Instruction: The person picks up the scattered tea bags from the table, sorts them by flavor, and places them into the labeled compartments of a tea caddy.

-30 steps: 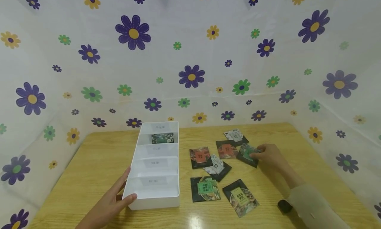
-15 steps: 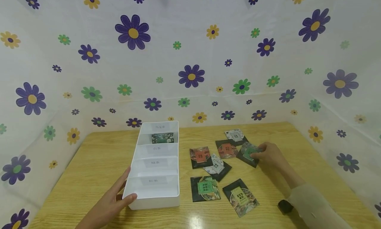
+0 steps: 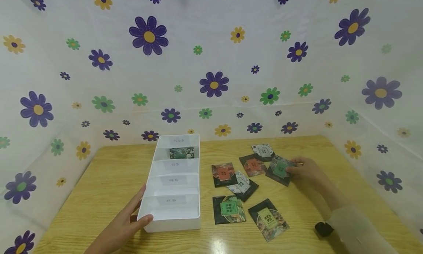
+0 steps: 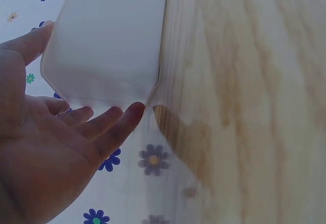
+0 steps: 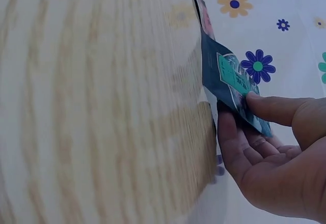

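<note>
My right hand (image 3: 308, 174) pinches a dark sachet with a green label (image 3: 280, 169) by its right edge. In the right wrist view, the thumb lies on the printed face of the sachet (image 5: 232, 79) and the fingers are beneath it, with that side tilted up off the table. My left hand (image 3: 123, 221) grips the near left corner of a white divided box (image 3: 172, 224), thumb at the front rim and fingers along the left side. In the left wrist view the fingertips touch the box wall (image 4: 107, 40). A dark green floral sachet (image 3: 181, 153) stands in a rear compartment.
Right of the box lie two red-labelled sachets (image 3: 224, 174) (image 3: 252, 165), two white floral ones (image 3: 242, 185) (image 3: 263, 150), a bright green-labelled one (image 3: 229, 209) and a yellow-labelled one (image 3: 268, 219). Some overlap. A small black object (image 3: 324, 229) is by the right sleeve. Flowered cloth encloses the table (image 3: 109, 177).
My right hand has shifted slightly right, drawing the green-labelled sachet with it and tilting its face. My left hand and the box keep their places.
</note>
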Tool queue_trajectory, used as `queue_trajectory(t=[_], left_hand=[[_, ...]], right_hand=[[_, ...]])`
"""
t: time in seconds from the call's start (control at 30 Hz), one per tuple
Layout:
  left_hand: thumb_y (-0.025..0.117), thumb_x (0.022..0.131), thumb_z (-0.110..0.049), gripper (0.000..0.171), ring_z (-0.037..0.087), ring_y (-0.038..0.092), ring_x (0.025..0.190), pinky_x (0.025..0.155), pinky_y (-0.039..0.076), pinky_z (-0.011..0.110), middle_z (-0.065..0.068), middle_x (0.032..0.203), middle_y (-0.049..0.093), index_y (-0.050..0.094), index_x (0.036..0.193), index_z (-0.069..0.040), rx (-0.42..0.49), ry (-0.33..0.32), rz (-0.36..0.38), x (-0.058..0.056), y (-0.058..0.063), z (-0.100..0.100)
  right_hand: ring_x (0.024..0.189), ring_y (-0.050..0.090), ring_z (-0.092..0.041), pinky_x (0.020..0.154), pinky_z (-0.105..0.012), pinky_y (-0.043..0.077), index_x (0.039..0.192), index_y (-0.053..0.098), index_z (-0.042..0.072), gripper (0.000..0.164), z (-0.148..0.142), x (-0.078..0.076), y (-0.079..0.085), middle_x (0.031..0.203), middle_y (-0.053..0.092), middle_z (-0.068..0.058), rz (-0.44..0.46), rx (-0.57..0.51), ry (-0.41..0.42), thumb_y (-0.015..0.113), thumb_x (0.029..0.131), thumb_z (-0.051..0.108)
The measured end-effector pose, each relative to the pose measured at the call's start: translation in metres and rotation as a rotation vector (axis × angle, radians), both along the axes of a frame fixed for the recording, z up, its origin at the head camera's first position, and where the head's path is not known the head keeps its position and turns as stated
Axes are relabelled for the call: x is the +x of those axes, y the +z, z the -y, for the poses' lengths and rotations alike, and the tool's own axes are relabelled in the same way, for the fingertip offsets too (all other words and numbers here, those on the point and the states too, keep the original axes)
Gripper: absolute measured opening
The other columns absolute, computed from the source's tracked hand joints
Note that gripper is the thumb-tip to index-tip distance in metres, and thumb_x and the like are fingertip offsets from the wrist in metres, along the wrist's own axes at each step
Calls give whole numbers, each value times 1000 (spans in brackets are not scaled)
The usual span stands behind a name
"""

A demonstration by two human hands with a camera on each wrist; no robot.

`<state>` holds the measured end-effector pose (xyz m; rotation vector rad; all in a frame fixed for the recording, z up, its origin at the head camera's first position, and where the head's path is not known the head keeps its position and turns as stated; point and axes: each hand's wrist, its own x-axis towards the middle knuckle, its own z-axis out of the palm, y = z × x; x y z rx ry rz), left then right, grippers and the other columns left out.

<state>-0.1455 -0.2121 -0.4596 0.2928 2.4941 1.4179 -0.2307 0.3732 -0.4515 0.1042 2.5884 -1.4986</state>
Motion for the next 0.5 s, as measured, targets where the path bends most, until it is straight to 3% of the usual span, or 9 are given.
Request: queue_trajectory(t=[0.2, 0.5], left_hand=[[63, 105, -32, 89, 50, 26, 149, 93, 51, 28, 18, 172, 6, 3, 168, -17, 15, -10, -11, 0, 0, 0], [64, 104, -32, 89, 50, 26, 150, 94, 50, 27, 17, 172, 7, 4, 168, -18, 9, -4, -5, 1, -1, 0]], right_hand=[[90, 69, -14, 79, -30, 58, 141, 44, -18, 51, 0, 0, 0, 110, 69, -14, 0, -61, 13, 62, 105, 13], [101, 67, -11, 88, -27, 57, 150, 33, -18, 63, 9, -2, 8, 135, 54, -37, -44, -124, 60, 62, 105, 14]])
